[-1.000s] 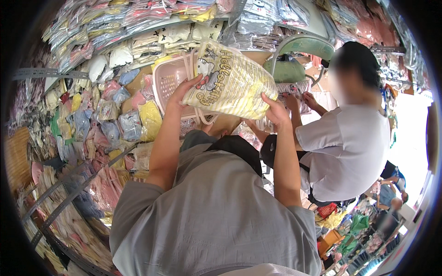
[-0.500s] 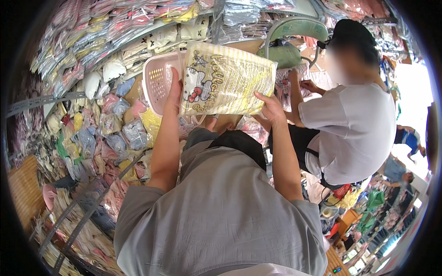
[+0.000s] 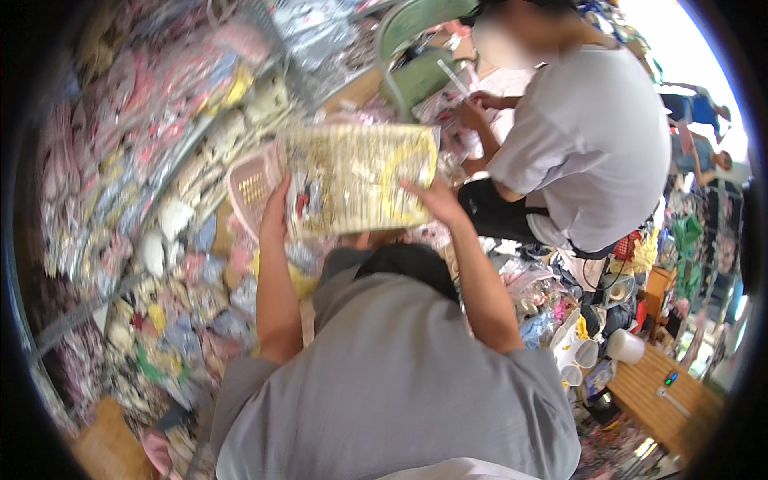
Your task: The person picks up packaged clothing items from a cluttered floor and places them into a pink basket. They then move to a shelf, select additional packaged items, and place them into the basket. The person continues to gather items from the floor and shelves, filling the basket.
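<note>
Between my two hands is a packaged garment [image 3: 344,180], yellow-and-white striped with a cartoon print, in a clear plastic bag. My left hand [image 3: 276,210] closes on its left edge, the thumb hidden or blurred. At the right edge my right hand [image 3: 434,202] grips it, thumb on top and fingers out of sight underneath. Behind the package, partly covered by it, shows a pale pink perforated plastic basket [image 3: 246,186]. Whether my left hand also touches the basket I cannot tell.
On my right a seated person [image 3: 592,152] in a white shirt handles a thin white strip [image 3: 454,76]. A green chair [image 3: 416,60] stands ahead. Bagged garments [image 3: 152,152] pile up on my left. A wooden table [image 3: 664,396] is at the lower right.
My view has turned, so the surroundings have shifted. The package stays in both hands, appearing lower and further left. The seated person now has a white strip in hand.
</note>
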`<state>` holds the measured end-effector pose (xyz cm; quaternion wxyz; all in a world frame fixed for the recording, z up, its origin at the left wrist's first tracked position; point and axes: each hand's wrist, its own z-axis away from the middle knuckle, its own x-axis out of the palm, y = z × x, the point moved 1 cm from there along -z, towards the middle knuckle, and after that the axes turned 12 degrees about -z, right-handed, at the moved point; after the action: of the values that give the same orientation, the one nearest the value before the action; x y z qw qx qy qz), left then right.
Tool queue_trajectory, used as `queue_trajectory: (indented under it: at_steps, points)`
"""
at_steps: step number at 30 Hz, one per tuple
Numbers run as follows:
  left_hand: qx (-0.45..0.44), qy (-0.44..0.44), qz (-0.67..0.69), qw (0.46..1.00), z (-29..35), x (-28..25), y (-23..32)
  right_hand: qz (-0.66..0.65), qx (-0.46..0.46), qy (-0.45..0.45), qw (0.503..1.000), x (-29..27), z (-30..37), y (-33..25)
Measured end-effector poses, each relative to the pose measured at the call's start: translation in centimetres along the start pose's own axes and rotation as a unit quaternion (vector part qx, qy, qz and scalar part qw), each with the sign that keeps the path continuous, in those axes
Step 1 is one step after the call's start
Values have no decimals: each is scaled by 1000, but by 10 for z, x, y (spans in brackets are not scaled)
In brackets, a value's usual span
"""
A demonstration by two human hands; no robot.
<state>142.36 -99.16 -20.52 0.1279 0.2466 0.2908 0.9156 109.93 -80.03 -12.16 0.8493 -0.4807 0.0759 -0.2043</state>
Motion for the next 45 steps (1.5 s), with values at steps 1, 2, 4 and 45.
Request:
queue_trajectory:
  at_steps: [1,2,4,45]
  points:
    - [-3,14,-2,1000,-7,13,2,23,-89,21,996,-6,4,12]
    - [12,75,30,997,6,42,2,18,-144,32,989,-5,20,4]
    - [32,108,-50,992,-17,-8,-27,41,-178,3,983,-1,52,-23]
    - [-95,48,-374,921,-75,32,-100,0,90,709,700,-178,416,208]
